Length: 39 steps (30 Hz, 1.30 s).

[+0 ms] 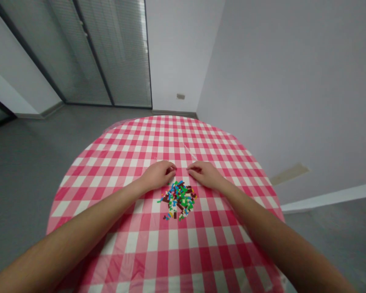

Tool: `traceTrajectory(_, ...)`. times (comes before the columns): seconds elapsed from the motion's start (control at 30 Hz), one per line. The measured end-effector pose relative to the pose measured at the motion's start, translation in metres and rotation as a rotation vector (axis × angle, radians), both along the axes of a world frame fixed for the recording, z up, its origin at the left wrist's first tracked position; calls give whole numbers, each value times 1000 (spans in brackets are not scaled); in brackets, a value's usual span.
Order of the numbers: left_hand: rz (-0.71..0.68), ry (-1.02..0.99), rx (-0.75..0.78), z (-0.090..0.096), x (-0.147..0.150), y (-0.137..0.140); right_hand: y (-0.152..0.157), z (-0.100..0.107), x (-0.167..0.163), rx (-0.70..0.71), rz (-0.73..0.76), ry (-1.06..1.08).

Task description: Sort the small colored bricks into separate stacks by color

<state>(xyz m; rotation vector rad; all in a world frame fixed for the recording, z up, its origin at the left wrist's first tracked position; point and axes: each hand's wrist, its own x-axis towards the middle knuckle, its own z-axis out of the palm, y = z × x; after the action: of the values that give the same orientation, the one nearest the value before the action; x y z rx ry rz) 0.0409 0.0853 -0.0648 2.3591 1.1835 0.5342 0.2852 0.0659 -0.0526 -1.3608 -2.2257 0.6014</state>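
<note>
A small heap of tiny coloured building pieces [179,199] in blue, green, brown, red and yellow lies on a round table with a pink-and-white checked cloth [158,134]. My left hand [158,174] rests on the cloth at the heap's far left edge. Its fingers are curled in, with the tips close to the topmost pieces. My right hand [203,173] lies on the cloth at the heap's far right edge, fingers bent and together. The two hands' fingertips are a short gap apart. I see nothing held in either hand.
A faint crease or clear film edge [190,152] runs across the cloth just beyond my right hand. Grey floor surrounds the table. A white wall [293,81] stands close on the right, and glass partitions with blinds [110,53] stand at the back left.
</note>
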Motion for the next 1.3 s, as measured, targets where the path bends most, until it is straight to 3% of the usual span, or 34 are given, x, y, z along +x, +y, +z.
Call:
traceTrajectory(0.1, -78, 22, 37, 1, -3, -4, 9, -9, -16, 13, 45, 61)
traceTrajectory(0.23, -132, 26, 98, -2, -9, -11, 4, -16, -12, 32, 93, 106)
traceTrajectory(0.37, -191, 59, 169, -5, -18, -16, 0, -15, -4, 43, 224, 151)
traceTrajectory(0.53, -246, 81, 128, -2, -24, -18, -1, -10, -2, 36, 306, 98)
traceTrajectory(0.9, -262, -57, 137, -6, -19, -20, -4, -16, -3, 73, 289, -9)
traceTrajectory(1.3, -254, -39, 180, -8, -19, -20, -6, -15, -6, 103, 293, -71)
